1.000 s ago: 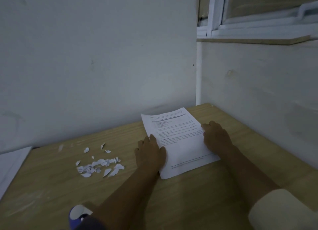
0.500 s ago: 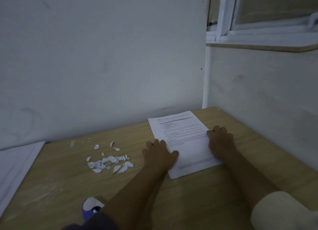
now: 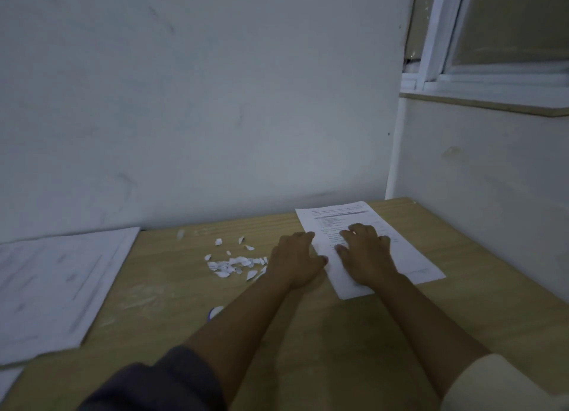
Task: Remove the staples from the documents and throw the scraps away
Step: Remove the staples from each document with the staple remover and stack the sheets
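The document (image 3: 412, 260) lies on the table (image 3: 154, 290), long axis running 11 to 5 o'clock, under the flat, released right hand (image 3: 365, 256), while the left hand (image 3: 297, 256) rests flat on its left edge, the scraps (image 3: 235, 264) just at that hand's 9 o'clock.
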